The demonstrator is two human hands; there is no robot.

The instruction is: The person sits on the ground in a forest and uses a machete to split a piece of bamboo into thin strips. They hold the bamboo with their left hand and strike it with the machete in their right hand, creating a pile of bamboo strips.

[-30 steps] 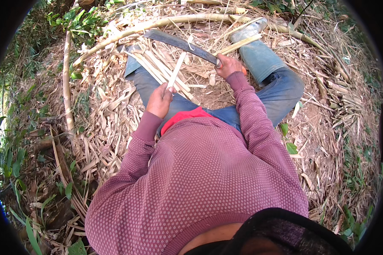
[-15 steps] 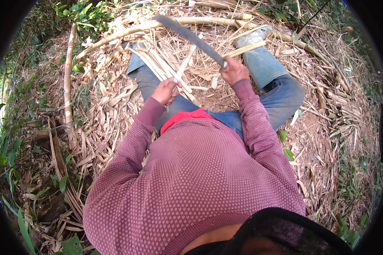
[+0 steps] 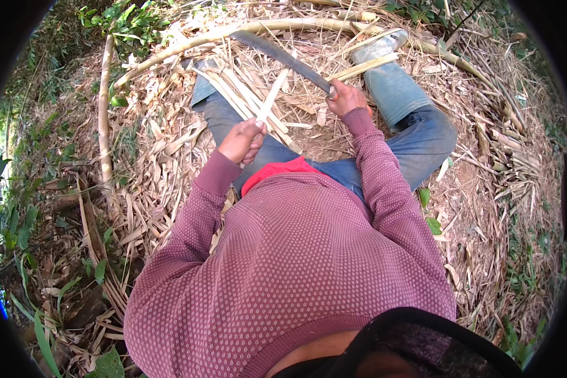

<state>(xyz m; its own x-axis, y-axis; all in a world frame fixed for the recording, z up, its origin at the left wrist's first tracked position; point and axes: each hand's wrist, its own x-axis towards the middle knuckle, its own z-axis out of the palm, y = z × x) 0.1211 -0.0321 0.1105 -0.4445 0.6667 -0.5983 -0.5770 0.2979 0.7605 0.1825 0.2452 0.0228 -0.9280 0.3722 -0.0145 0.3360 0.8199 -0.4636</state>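
Observation:
Pinched in my left hand [image 3: 242, 141] is a pale, flat bamboo strip [image 3: 273, 96] that slants up and away to the right. My right hand [image 3: 348, 99] is closed round the handle of a machete [image 3: 283, 57], its long dark blade reaching up and to the left. The far end of the strip comes up to the blade's lower edge; whether they touch I cannot tell. Several split bamboo strips [image 3: 228, 89] lie across my left leg, under and beyond the held strip.
A long bent bamboo pole [image 3: 198, 43] arcs across the ground beyond my feet. Split pieces [image 3: 373, 65] rest by my right boot [image 3: 390, 94]. A straight stick [image 3: 104, 116] stands at the left. Dry shavings [image 3: 164, 157] cover the ground, with green plants [image 3: 129, 25] at the edges.
The machete blade's tip has dropped slightly nearer to me. My left hand has drawn back a little toward my body with the strip. My right hand's grip is unchanged.

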